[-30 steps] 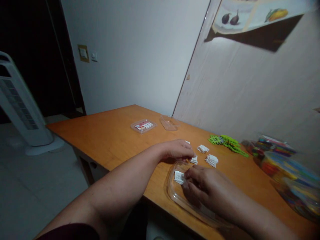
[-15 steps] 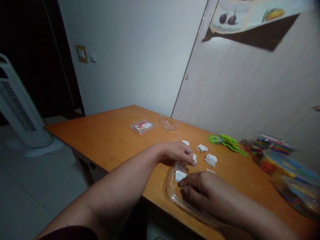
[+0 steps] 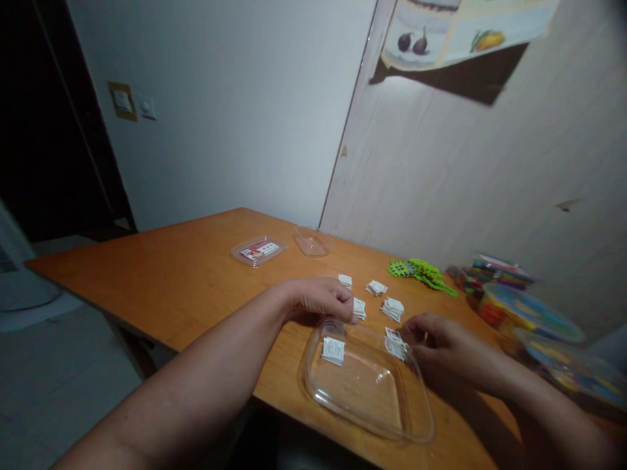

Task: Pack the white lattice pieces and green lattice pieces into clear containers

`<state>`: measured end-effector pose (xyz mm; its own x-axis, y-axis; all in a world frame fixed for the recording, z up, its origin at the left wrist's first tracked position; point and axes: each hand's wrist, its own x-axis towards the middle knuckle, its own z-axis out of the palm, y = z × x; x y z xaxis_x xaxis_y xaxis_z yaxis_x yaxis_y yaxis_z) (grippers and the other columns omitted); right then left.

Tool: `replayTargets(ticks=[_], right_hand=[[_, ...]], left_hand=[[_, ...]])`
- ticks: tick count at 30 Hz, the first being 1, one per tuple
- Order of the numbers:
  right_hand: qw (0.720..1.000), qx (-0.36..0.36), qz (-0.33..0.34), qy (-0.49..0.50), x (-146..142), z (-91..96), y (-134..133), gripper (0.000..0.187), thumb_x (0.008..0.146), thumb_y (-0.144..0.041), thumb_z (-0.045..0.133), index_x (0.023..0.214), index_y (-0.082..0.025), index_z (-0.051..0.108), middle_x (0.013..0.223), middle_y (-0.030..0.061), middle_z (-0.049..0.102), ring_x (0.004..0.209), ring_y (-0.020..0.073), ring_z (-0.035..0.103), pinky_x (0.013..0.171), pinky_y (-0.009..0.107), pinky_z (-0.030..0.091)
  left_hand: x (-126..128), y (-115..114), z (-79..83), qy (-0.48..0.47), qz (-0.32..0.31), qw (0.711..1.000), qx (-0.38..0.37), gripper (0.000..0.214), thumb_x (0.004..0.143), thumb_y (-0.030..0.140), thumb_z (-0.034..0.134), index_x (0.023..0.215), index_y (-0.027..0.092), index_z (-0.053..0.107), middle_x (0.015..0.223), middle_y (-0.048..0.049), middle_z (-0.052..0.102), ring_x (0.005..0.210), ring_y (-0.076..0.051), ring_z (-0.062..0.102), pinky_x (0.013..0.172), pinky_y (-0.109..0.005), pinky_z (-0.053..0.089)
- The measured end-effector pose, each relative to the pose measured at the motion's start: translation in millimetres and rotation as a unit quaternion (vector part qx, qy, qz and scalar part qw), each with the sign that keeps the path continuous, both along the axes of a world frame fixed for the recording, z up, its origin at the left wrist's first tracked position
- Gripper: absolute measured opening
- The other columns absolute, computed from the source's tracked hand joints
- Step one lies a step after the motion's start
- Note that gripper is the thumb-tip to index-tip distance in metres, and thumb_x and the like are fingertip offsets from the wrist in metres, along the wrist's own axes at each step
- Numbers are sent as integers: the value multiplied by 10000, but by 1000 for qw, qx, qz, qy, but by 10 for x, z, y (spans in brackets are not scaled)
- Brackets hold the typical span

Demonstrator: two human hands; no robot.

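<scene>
A shallow clear plastic container [image 3: 362,418] lies at the table's near edge, with a stack of small white printed paper squares [image 3: 334,351] inside at its left. My left hand [image 3: 323,300] is closed just beyond its far left corner; its curled fingers hide whatever they hold. A pile of the same squares [image 3: 360,309] touches or nearly touches those fingers. By the container's far right corner, my right hand [image 3: 434,336] has thumb and fingers closed at the edge of another stack of paper squares [image 3: 396,346]. More piles [image 3: 392,308] lie farther back.
A labelled clear lid [image 3: 258,250] and an upright clear box [image 3: 313,241] sit toward the back. Green toothed plastic pieces [image 3: 421,273] lie near the wall. Round tubs of colourful pieces [image 3: 529,310] stand at the right. The table's near edge [image 3: 274,406] runs below my left forearm.
My right hand has left the stack inside the container and moved right to the squares by the far right corner. My left hand stays closed beside the container. The view has turned right.
</scene>
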<state>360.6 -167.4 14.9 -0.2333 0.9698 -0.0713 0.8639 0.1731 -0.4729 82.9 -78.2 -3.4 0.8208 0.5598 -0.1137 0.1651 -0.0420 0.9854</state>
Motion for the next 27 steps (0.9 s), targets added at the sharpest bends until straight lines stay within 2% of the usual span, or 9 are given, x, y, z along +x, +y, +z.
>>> replayTargets(ticks=[2,6,8,16,23,27], right_hand=[[1000,-7,-8,-5,-21,-46,-28,132,779,-255,630,889,-198,677,776,15,611,678,163,533,562,265,403],[1000,8,22,4,-40,-80,-20,279,761,-280,693,1033,-218,695,959,41,638,810,183,583,683,282,465],[1000,7,25,9,-18,-106,13,296,776,-309,694,1057,-218,698,977,48,639,836,190,594,715,291,474],[999,29,13,6,115,-318,146,221,802,-307,653,982,-200,723,942,56,681,837,208,618,712,299,464],[999,44,7,-2,80,-298,138,167,849,-310,613,923,-197,711,887,53,688,806,202,620,703,303,460],[997,65,26,-16,81,-275,133,240,924,-363,541,948,-215,728,919,56,673,841,201,619,741,311,460]], left_hand=[[-3,6,-12,4,2,1000,-10,331,655,379,812,675,159,565,571,47,479,489,-69,396,471,-215,266],[-2,13,-28,4,-1,1000,-18,327,651,368,816,706,161,570,585,49,495,486,-67,396,472,-216,276],[-2,15,-29,7,-4,1000,-16,320,654,368,815,717,159,581,581,47,499,485,-68,402,469,-216,279],[-9,-6,12,25,-2,999,-30,326,640,370,829,756,154,615,598,33,537,499,-80,453,468,-211,304],[-8,15,-7,34,-11,999,-39,320,653,366,820,777,158,611,615,35,548,496,-77,457,463,-207,311],[-5,10,-8,30,-9,998,-50,310,654,351,820,768,162,602,605,38,543,497,-80,467,464,-204,315]])
